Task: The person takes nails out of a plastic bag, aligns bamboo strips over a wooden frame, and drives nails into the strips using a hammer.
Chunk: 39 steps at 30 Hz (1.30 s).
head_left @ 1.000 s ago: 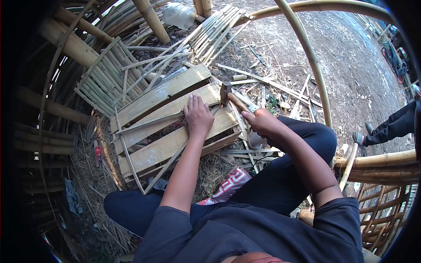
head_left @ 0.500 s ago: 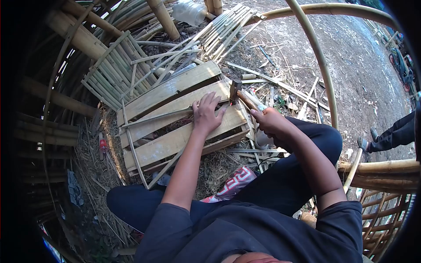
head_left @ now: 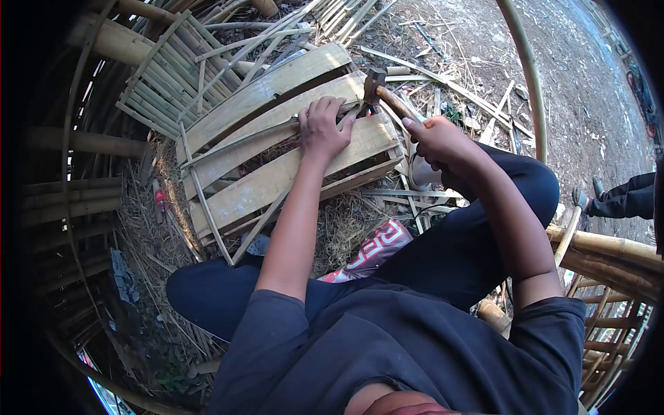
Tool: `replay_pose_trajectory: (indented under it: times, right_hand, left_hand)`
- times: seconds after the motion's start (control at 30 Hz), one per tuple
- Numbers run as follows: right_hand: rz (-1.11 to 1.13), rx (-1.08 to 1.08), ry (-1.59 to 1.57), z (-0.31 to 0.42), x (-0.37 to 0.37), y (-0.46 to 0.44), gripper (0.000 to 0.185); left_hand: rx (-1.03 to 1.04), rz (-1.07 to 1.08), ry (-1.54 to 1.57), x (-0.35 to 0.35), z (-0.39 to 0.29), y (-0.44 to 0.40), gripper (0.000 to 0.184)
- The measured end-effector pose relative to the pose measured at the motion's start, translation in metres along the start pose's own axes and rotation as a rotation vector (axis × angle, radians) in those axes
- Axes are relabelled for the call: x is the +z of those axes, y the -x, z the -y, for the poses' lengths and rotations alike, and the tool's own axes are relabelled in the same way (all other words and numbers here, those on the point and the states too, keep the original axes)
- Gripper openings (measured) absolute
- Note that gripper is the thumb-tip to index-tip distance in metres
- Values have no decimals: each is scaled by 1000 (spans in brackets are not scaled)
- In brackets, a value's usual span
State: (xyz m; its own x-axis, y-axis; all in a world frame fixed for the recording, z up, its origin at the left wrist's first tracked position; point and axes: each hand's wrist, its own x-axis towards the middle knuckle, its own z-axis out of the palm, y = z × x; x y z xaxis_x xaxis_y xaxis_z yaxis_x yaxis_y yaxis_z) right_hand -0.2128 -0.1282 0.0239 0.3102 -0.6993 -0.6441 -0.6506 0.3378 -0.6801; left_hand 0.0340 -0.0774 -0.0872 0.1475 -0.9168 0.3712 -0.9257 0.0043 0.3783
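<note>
a dark shirt (head_left: 387, 332) and dark trousers (head_left: 477, 238) are closest, the knees spread to either side. between the legs lies a bag (head_left: 377, 250) with large letters in red and white. just beyond it sits a slatted wooden crate (head_left: 270, 181), straw on the ground in front of it.

the left hand (head_left: 324, 128) rests over the crate's top, fingers loosely bent and thumb spread away from them, on a thin strip (head_left: 239, 144) that runs slantwise across the slats; whether it grips the strip or only presses on it, i cannot tell. two more strips (head_left: 214, 223) meet near the left knee, forming a long narrow triangle with the first.

the right hand (head_left: 446, 145) is closed around the handle of a hammer (head_left: 395, 102). the hammer's head is at the crate's right edge, just beside the left hand; i cannot tell if it touches the wood. below the right hand is a white container (head_left: 422, 171), partly hidden.

left of the crate lies a bottle (head_left: 160, 199) with a red label. past the crate's far side leans a slatted bamboo panel (head_left: 162, 90). a curved bamboo pole (head_left: 530, 90) rises at the right, and farther off, another person's legs (head_left: 626, 197) show on the bare ground (head_left: 595, 131).
</note>
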Motion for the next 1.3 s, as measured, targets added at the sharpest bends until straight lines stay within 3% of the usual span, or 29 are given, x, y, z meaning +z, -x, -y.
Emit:
replay_pose_trajectory:
  times: [0.1,0.2,0.37,0.47,0.7,0.83,0.9,1.03,1.17,1.3]
  right_hand:
    - [30,9,-35,5,-3,3,55]
    - [-35,-55,-64,14,-4,7,56]
    - [-144,-327,106,29,-11,8,59]
    - [-205,-276,509,18,5,-8,71]
    - [-160,-285,348,53,-8,15,69]
    - [-218,-333,540,30,8,-4,69]
    - [-180,-195,476,30,2,-5,69]
    - [-197,-239,254,52,-11,14,66]
    - [-253,-342,443,52,0,8,68]
    - [-168,-325,625,29,3,-12,72]
  left_hand:
    - [-38,26,-58,-1,-2,0,46]
    - [7,-167,-239,14,2,1,49]
    - [-89,-65,-241,23,8,1,49]
    - [-75,-91,-217,28,9,3,50]
    - [-70,-76,-225,24,7,2,49]
    - [-59,-86,-243,28,9,4,47]
    - [-55,-76,-235,29,9,4,47]
    - [-109,-21,-211,26,7,2,47]
    - [-75,-50,-226,26,7,3,45]
    - [-44,-91,-225,27,13,2,43]
